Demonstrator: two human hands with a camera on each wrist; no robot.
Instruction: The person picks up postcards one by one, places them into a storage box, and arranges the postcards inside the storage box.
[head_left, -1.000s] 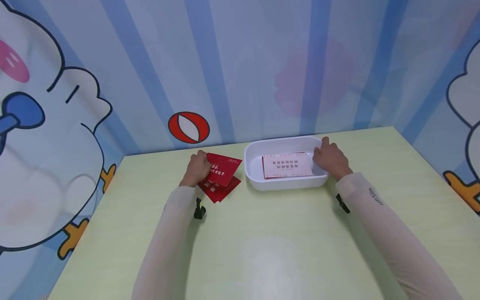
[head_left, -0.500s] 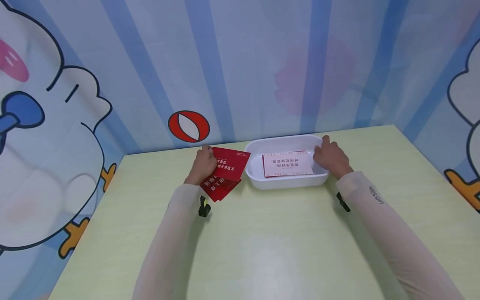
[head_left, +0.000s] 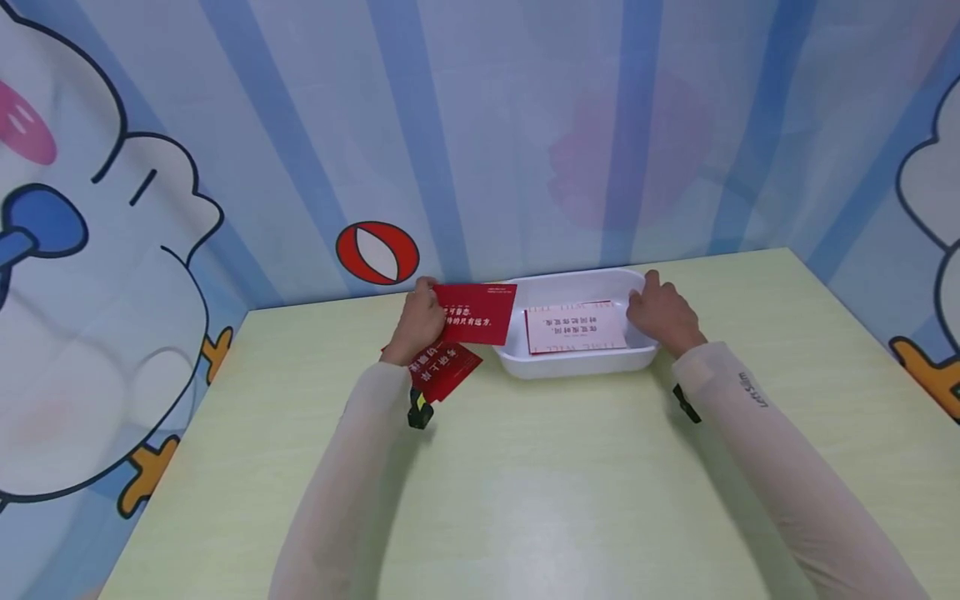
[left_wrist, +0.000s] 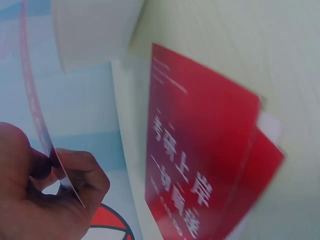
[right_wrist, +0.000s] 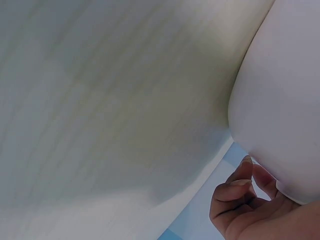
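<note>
Mid-frame, a red card overlaps the left end of a tray. The left hand pinches the card's left edge between thumb and bent fingers. Right of centre, the right hand, fingers curled, grips the tray's rim. The card looks light, stiff but creasable, best held by an edge.

Pale pinkish sleeves, dark lettering on the right one, black wrist pieces, bare fingers
</note>
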